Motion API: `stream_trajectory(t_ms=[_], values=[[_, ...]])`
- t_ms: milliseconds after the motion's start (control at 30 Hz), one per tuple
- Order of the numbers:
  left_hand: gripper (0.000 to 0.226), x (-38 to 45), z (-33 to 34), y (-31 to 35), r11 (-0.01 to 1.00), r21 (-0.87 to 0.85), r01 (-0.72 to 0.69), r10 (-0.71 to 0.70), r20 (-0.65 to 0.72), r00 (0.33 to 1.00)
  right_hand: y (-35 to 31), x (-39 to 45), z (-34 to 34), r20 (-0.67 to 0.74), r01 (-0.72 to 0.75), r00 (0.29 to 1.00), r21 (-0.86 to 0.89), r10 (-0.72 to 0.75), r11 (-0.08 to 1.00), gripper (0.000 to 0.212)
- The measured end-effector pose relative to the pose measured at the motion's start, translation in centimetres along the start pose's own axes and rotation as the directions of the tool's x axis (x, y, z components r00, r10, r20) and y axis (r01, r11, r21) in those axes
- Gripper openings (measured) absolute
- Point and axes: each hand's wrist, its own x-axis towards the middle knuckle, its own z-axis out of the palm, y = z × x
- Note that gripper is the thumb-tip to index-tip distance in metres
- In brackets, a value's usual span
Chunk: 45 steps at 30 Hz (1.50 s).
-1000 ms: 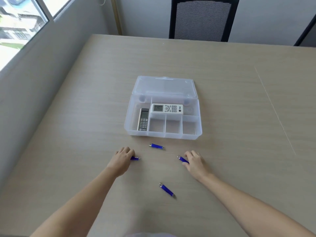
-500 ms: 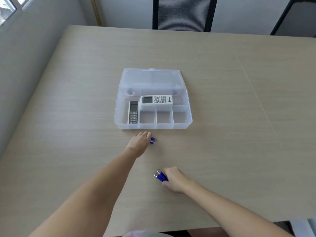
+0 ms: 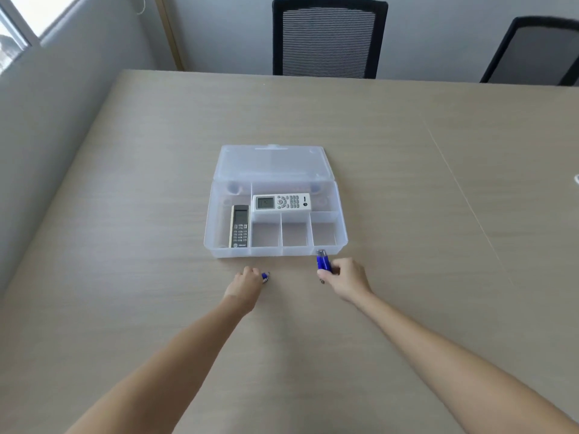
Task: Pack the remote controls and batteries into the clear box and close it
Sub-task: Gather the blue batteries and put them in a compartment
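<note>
Pale wood-grain laminate covers the wide bench [image 3: 407, 170], two black mesh-backed chairs [image 3: 329, 39] behind it against a grey wall, and on it sits my clear plastic compartment box [image 3: 340, 214], lid laid back, light and likely to skid if nudged. Inside lie a white remote control [image 3: 281, 202] in the rear slot and a slim dark remote control [image 3: 240, 226] at the left. My right hand [image 3: 346, 277] is closed around small blue batteries [image 3: 323, 262] just beside the front wall, my left hand [image 3: 246, 283] curled over another blue battery [image 3: 265, 276]; smooth, rigid cylinders, best pinched mid-barrel.

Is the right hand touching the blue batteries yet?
Touching. The head view shows the right hand closed around the blue batteries, just short of the clear box.
</note>
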Motion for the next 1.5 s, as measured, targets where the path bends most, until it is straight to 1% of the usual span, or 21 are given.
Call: stream_trajectory(t_ms=[67,133,267,367,467,533,600,633,700,767,867,933,967,1033,1067,1100,1133,1200,1267,1400,1500], values=[[0.013,0.2,-1.0,0.0,0.964,-0.246,0.101,-0.083,0.084,0.993,-0.9,3.3,-2.4,-0.134,0.007,0.991,0.031,-0.003,0.999,0.022],[0.008,0.6,-2.0,0.2,0.888,-0.434,0.155,-0.112,0.121,0.986,-1.5,6.5,-3.3,-0.182,-0.044,0.982,0.008,0.045,0.999,0.02],[0.013,1.0,-4.5,0.3,0.599,-0.777,0.193,-0.139,0.136,0.981,-2.0,10.8,-2.3,-0.128,-0.206,0.975,-0.205,0.183,0.957,0.026],[0.008,1.0,-6.1,0.1,0.38,-0.905,0.191,-0.128,0.153,0.98,-1.9,12.3,-1.3,-0.127,-0.278,0.96,-0.321,0.25,0.905,0.036],[0.009,1.1,-7.2,0.2,0.204,-0.954,0.219,-0.115,0.198,0.973,-1.6,12.9,-0.7,-0.156,-0.267,0.963,-0.426,0.221,0.864,0.022],[0.008,1.5,-7.6,0.5,0.109,-0.963,0.248,-0.104,0.237,0.966,-1.7,13.2,-0.6,-0.143,-0.252,0.968,-0.499,0.208,0.829,0.024],[0.008,2.2,-7.9,0.9,0.072,-0.96,0.272,-0.112,0.263,0.958,-1.6,13.4,-0.8,-0.115,-0.21,0.978,-0.505,0.176,0.837,0.027],[0.008,2.7,-8.2,1.2,0.069,-0.958,0.28,-0.117,0.271,0.955,-1.4,13.5,-1.2,-0.108,-0.165,0.986,-0.448,0.13,0.879,0.026],[0.01,3.9,-8.8,1.8,0.075,-0.955,0.286,-0.117,0.277,0.954,-0.7,13.4,-2.4,-0.127,-0.028,0.992,-0.182,0.005,0.983,0.022],[0.017,5.5,-9.7,2.7,0.08,-0.955,0.287,-0.112,0.277,0.954,0.5,13.2,-3.9,-0.126,0.031,0.992,0.085,-0.02,0.996,0.029],[0.014,7.9,-11.3,4.5,0.119,-0.944,0.308,-0.099,0.297,0.95,2.3,13.5,-5.5,0.068,-0.126,0.992,0.392,0.108,0.911,0.035],[0.009,9.5,-11.9,5.9,0.173,-0.939,0.297,-0.087,0.286,0.954,3.0,13.7,-5.9,0.18,-0.18,0.978,0.491,0.103,0.853,0.036],[0.005,10.1,-12.3,6.5,0.241,-0.932,0.272,-0.097,0.255,0.962,3.2,13.7,-6.0,0.205,-0.188,0.974,0.517,0.092,0.835,0.037],[0.002,12.3,-13.1,8.6,0.566,-0.815,0.122,-0.086,0.088,0.992,4.3,14.5,-6.8,0.227,-0.2,0.97,0.57,0.081,0.797,0.033],[0.003,12.4,-13.5,8.7,0.746,-0.666,0.022,-0.039,-0.012,0.999,4.2,14.4,-6.8,0.242,-0.199,0.968,0.594,0.063,0.78,0.03],[0.006,12.9,-13.9,9.1,0.873,-0.481,-0.079,0.046,-0.08,0.996,4.2,14.6,-6.9,0.259,-0.205,0.965,0.618,0.049,0.759,0.029],[0.011,13.4,-14.3,9.4,0.937,-0.313,-0.158,0.13,-0.108,0.986,4.4,15.0,-7.0,0.275,-0.211,0.961,0.635,0.038,0.743,0.03],[0.025,13.8,-14.5,9.5,0.966,-0.046,-0.254,0.249,-0.086,0.965,4.5,15.0,-7.0,0.304,-0.231,0.952,0.66,0.027,0.715,0.032],[0.037,14.4,-14.0,9.6,0.933,0.112,-0.342,0.347,-0.031,0.937,4.7,15.0,-6.6,0.33,-0.24,0.944,0.68,0.003,0.693,0.031],[0.046,14.6,-12.8,9.4,0.851,0.258,-0.458,0.475,-0.003,0.88,4.9,14.8,-6.2,0.372,-0.246,0.927,0.699,-0.048,0.671,0.031],[0.05,14.7,-12.1,9.4,0.813,0.314,-0.49,0.5,0.053,0.865,5.1,15.3,-6.3,0.398,-0.261,0.916,0.698,-0.059,0.667,0.033]])
